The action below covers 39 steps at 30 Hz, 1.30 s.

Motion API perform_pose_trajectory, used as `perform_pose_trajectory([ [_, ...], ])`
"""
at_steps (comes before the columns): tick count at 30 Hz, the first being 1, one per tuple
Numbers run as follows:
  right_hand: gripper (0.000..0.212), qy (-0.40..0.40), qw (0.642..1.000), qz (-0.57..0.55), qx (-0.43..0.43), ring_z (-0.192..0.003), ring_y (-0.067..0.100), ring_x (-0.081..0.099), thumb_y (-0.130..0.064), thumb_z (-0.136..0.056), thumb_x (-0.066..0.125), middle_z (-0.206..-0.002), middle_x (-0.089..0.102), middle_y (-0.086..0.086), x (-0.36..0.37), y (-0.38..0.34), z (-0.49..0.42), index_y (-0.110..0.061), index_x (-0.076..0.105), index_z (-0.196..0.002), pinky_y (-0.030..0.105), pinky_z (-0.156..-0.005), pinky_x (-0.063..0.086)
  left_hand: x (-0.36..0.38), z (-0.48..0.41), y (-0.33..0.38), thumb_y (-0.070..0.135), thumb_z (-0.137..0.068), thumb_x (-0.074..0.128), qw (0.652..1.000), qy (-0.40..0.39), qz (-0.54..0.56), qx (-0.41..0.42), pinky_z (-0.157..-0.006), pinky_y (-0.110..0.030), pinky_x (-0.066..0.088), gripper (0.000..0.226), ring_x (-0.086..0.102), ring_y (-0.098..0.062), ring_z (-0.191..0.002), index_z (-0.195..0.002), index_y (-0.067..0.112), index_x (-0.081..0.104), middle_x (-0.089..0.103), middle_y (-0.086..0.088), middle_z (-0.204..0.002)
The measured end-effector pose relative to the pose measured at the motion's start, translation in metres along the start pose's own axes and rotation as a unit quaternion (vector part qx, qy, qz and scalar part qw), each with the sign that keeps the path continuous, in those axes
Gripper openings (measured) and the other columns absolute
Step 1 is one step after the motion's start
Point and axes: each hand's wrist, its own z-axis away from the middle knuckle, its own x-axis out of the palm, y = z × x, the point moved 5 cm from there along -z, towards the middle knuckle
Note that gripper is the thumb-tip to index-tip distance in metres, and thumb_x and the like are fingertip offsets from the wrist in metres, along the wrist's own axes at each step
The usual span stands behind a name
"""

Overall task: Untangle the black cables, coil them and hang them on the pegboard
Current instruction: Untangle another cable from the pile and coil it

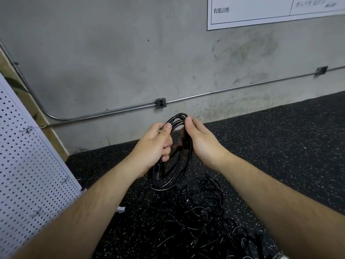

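A coil of black cable (184, 165) hangs upright between my hands in the middle of the view. My left hand (155, 146) grips its left side, thumb on top and fingers curled round the strands. My right hand (201, 141) holds the coil's upper right side, thumb pressed on the loops. Below, a tangle of black cables (197, 217) lies on the speckled black floor. The white pegboard (28, 165) leans at the left, with small metal hooks (64, 179) on it.
A grey concrete wall stands ahead with a metal conduit (112, 112) and an outlet box (160, 103). A white printed sheet (261, 12) hangs at the top right. A small white object (121, 209) lies on the floor by the pegboard's foot.
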Motion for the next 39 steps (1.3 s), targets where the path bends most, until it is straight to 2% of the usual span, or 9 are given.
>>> perform_pose_trajectory([
  [5,0.021,0.068,0.990,0.068,-0.100,-0.064,0.015,0.053,-0.037,-0.109,0.038,-0.067,0.053,-0.011,0.003,-0.010,0.000,-0.024,0.052,-0.099,0.056,-0.071,0.053,-0.004,-0.001,-0.005,0.048,-0.106,0.035,0.978,0.022,-0.197,0.067,-0.060,-0.043,0.041,0.018,0.041,-0.013,-0.061,-0.101,0.035,0.046,0.045,0.004,-0.077],
  [14,0.035,0.093,0.991,0.069,-0.071,-0.065,0.009,0.051,-0.047,-0.108,0.033,-0.075,0.053,-0.005,0.004,-0.023,0.000,-0.020,0.052,-0.094,0.031,-0.065,0.043,0.014,0.007,0.007,0.033,-0.109,0.037,0.960,0.058,-0.222,0.163,-0.055,-0.050,0.038,0.013,0.039,-0.013,-0.058,-0.102,0.025,0.045,0.046,0.002,-0.070],
  [17,0.051,0.029,0.998,0.027,-0.047,-0.078,0.006,0.067,-0.061,-0.104,0.029,-0.087,0.070,0.003,0.000,-0.020,0.007,-0.022,0.060,-0.114,0.019,-0.077,0.053,0.005,0.003,0.011,0.033,-0.109,0.038,0.959,0.072,-0.202,0.185,-0.052,-0.038,0.037,0.011,0.044,-0.007,-0.057,-0.107,0.030,0.049,0.052,0.016,-0.068],
  [21,0.084,-0.069,0.996,-0.006,0.051,-0.118,0.014,0.066,-0.094,-0.079,0.021,-0.115,0.075,-0.006,0.007,0.011,0.002,-0.039,0.067,-0.123,0.048,-0.115,0.038,-0.014,-0.005,0.017,0.039,-0.107,0.038,0.956,0.109,-0.187,0.198,-0.058,-0.032,0.038,0.012,0.045,-0.005,-0.058,-0.108,0.039,0.049,0.053,0.022,-0.068],
  [24,0.092,-0.125,0.987,-0.010,0.103,-0.127,0.022,0.061,-0.102,-0.070,0.022,-0.120,0.074,-0.001,0.018,0.038,0.000,-0.040,0.074,-0.115,0.054,-0.120,0.029,-0.028,-0.010,0.019,0.047,-0.103,0.039,0.953,0.146,-0.179,0.196,-0.057,-0.034,0.037,0.010,0.044,-0.007,-0.059,-0.099,0.048,0.048,0.051,0.020,-0.069],
  [28,0.084,-0.177,0.977,0.030,0.117,-0.110,0.021,0.070,-0.076,-0.095,0.018,-0.108,0.076,0.008,0.035,0.064,0.015,-0.010,0.069,-0.107,0.048,-0.112,0.044,-0.054,-0.012,0.024,0.056,-0.100,0.038,0.946,0.195,-0.168,0.196,-0.059,-0.041,0.036,0.014,0.044,-0.009,-0.062,-0.099,0.046,0.048,0.050,0.018,-0.072],
  [32,0.038,-0.204,0.971,0.070,0.106,-0.108,0.021,0.070,-0.044,-0.108,0.038,-0.104,0.075,0.004,0.044,0.081,0.018,-0.013,0.061,-0.110,0.050,-0.106,0.049,-0.084,-0.012,0.020,0.052,-0.102,0.038,0.939,0.237,-0.164,0.185,-0.065,-0.042,0.037,0.014,0.044,-0.009,-0.065,-0.101,0.042,0.047,0.049,0.016,-0.078],
  [35,0.016,-0.247,0.951,0.164,0.093,-0.095,0.011,0.068,-0.019,-0.108,0.044,-0.108,0.074,0.004,0.046,0.086,0.018,-0.013,0.056,-0.119,0.026,-0.088,0.051,-0.100,-0.012,0.016,0.056,-0.097,0.040,0.933,0.279,-0.150,0.171,-0.068,-0.044,0.039,0.013,0.044,-0.013,-0.068,-0.097,0.047,0.048,0.050,0.014,-0.080],
  [39,0.010,-0.222,0.945,0.227,0.072,-0.089,0.008,0.070,-0.021,-0.107,0.048,-0.096,0.076,-0.001,0.036,0.082,0.012,-0.016,0.056,-0.108,0.023,-0.082,0.050,-0.104,-0.013,0.011,0.053,-0.099,0.039,0.929,0.293,-0.157,0.164,-0.066,-0.044,0.041,0.010,0.044,-0.016,-0.068,-0.096,0.048,0.047,0.050,0.012,-0.079],
])
